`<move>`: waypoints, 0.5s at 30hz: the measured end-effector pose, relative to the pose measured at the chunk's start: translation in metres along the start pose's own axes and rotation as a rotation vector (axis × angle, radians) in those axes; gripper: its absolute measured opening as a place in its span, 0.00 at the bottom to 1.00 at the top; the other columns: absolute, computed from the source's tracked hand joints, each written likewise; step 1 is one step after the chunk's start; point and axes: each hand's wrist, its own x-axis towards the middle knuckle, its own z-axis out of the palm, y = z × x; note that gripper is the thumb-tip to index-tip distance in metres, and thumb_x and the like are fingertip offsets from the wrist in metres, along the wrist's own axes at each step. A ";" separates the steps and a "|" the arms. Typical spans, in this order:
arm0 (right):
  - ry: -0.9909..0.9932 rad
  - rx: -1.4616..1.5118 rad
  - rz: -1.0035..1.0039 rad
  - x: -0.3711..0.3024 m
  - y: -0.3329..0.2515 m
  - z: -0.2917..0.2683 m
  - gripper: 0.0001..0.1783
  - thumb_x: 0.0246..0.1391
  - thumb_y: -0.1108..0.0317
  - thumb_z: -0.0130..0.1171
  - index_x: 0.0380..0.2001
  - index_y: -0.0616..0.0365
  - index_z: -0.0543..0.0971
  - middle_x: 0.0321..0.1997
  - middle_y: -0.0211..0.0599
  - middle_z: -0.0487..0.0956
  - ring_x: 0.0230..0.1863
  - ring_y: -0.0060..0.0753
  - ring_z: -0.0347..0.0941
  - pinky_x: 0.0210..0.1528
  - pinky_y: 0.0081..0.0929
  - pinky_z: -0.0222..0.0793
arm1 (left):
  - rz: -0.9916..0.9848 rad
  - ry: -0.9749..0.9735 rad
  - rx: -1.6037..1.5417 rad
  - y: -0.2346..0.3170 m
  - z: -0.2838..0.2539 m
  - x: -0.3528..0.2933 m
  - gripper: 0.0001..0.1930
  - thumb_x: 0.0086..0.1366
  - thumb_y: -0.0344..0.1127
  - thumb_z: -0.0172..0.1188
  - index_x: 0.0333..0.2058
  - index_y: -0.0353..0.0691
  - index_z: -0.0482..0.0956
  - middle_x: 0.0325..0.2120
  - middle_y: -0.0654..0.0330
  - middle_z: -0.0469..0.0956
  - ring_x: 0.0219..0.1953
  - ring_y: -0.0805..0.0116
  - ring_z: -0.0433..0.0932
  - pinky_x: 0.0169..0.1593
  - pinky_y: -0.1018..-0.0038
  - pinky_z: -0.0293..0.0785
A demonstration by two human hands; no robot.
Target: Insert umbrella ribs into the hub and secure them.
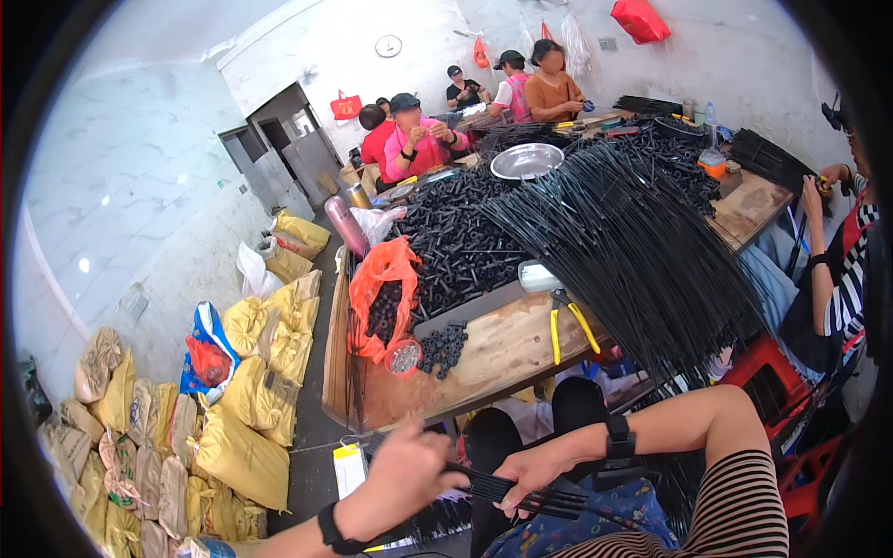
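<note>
Over my lap, my right hand [539, 468] is wrapped around a small bundle of thin black rods [488, 485]. The rods lie crosswise, with several ends sticking out past the hand on the right. My left hand [409, 472] is at the bundle's left end, smeared by motion, so its finger grip cannot be made out. Pliers with yellow handles [572, 330] lie on the wooden table [507, 349]. Beside them sits a small white box [538, 276]. A large sheaf of long black rods [633, 251] covers the table's right part and overhangs its near edge.
Piles of small black parts [465, 232] cover the table, near an orange plastic bag [383, 279], a small red cup [404, 357] and a metal bowl [526, 161]. Yellow sacks [246, 446] crowd the floor at left. A co-worker's arm [819, 270] is at right; others sit at the far side.
</note>
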 end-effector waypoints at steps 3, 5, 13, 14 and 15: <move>-0.055 -0.087 0.038 0.018 0.009 0.004 0.09 0.56 0.66 0.58 0.35 0.60 0.74 0.34 0.33 0.79 0.31 0.23 0.77 0.34 0.24 0.74 | 0.059 -0.440 -0.118 -0.020 0.056 0.008 0.25 0.56 0.55 0.60 0.36 0.34 0.78 0.22 0.53 0.76 0.31 0.55 0.76 0.37 0.65 0.73; -0.045 -0.127 0.151 0.020 0.011 0.005 0.09 0.54 0.67 0.59 0.35 0.60 0.74 0.32 0.33 0.79 0.27 0.23 0.77 0.31 0.24 0.75 | 0.074 -0.665 -0.204 -0.020 0.071 0.012 0.27 0.60 0.58 0.55 0.34 0.34 0.77 0.20 0.54 0.76 0.26 0.58 0.77 0.34 0.67 0.73; -0.150 -0.212 0.159 0.023 0.015 0.012 0.11 0.52 0.66 0.60 0.34 0.62 0.74 0.29 0.34 0.80 0.27 0.25 0.78 0.28 0.22 0.73 | -0.144 -1.178 -0.919 -0.004 0.102 0.013 0.29 0.68 0.59 0.43 0.32 0.33 0.74 0.20 0.64 0.73 0.20 0.75 0.73 0.24 0.79 0.70; -0.173 -0.294 0.159 0.023 0.013 0.011 0.10 0.53 0.66 0.59 0.33 0.62 0.74 0.28 0.33 0.80 0.27 0.25 0.78 0.28 0.21 0.73 | -0.119 -1.207 -0.922 -0.002 0.104 0.015 0.28 0.69 0.59 0.43 0.32 0.34 0.74 0.19 0.64 0.72 0.19 0.75 0.72 0.24 0.78 0.70; -0.197 -0.377 0.159 0.022 0.012 0.010 0.09 0.53 0.67 0.59 0.32 0.62 0.75 0.28 0.33 0.80 0.26 0.25 0.77 0.27 0.21 0.72 | -0.094 -1.235 -0.926 -0.001 0.107 0.016 0.28 0.69 0.58 0.42 0.32 0.34 0.73 0.18 0.65 0.71 0.19 0.75 0.71 0.23 0.78 0.69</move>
